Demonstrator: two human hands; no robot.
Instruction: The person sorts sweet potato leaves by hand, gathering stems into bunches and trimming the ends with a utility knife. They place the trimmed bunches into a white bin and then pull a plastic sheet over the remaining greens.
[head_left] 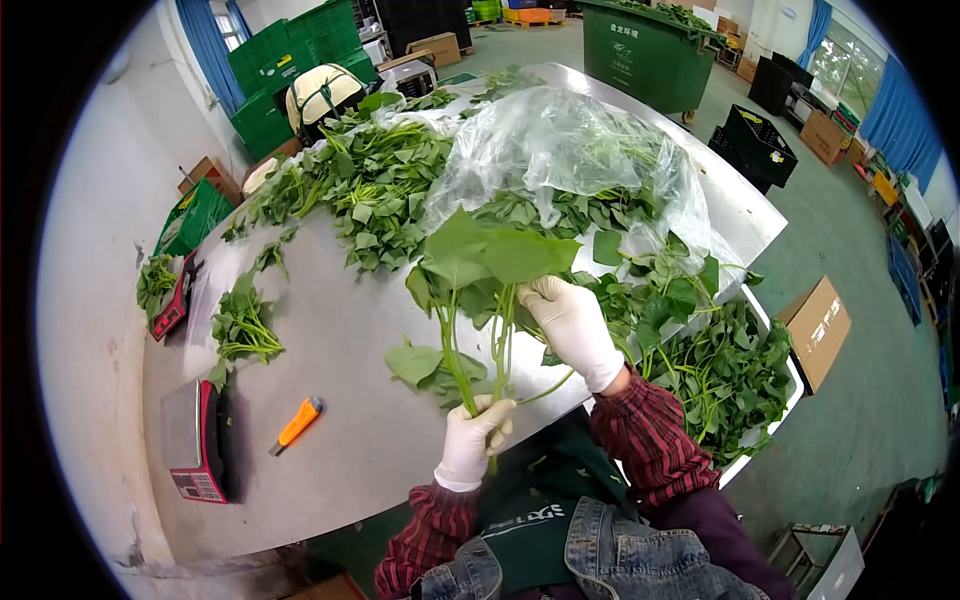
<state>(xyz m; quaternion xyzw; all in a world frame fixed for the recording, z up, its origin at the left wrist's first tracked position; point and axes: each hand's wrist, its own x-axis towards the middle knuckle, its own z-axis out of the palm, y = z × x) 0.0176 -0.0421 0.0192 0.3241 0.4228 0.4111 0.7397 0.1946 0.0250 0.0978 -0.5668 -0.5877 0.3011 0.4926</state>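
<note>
Gathering leafy stems (461,378), I reckon; left hand (468,448) pinching them low, right hand (577,332) pinching them under the leaves (510,254); next move calls for gentle fingers.

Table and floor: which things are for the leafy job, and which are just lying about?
In the job:
- left hand, right hand
- stems they hold
- leaf pile
- leafy tub

Probably just lying about:
- knife
- cardboard
- near scale, bare, maybe used too
</note>
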